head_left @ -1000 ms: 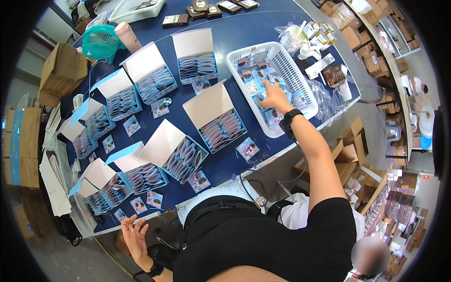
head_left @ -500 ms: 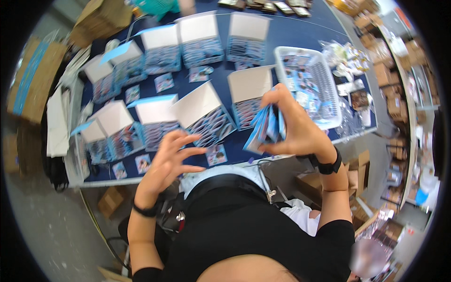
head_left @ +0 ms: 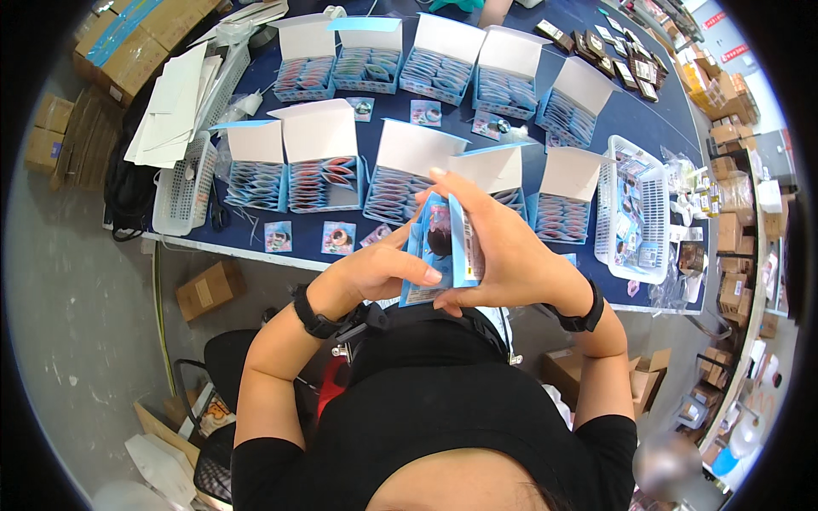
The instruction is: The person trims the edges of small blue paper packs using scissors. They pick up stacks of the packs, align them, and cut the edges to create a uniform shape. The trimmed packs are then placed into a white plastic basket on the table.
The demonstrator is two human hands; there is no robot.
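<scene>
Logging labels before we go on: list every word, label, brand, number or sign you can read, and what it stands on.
None I can quote reliably.
Glossy blue flat packets between left hand and right hand: print too small.
Dark brown rectangular boxes with pale labels: too small.
Red rectangular sign, upper right: too blurred.
Brown cardboard carton left of the left hand: label too small.

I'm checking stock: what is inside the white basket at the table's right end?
Inside the white basket are loose, mostly blue picture packets, some overlapping. Whatever lies under the top ones is covered, so I can't tell how many there are.
</scene>
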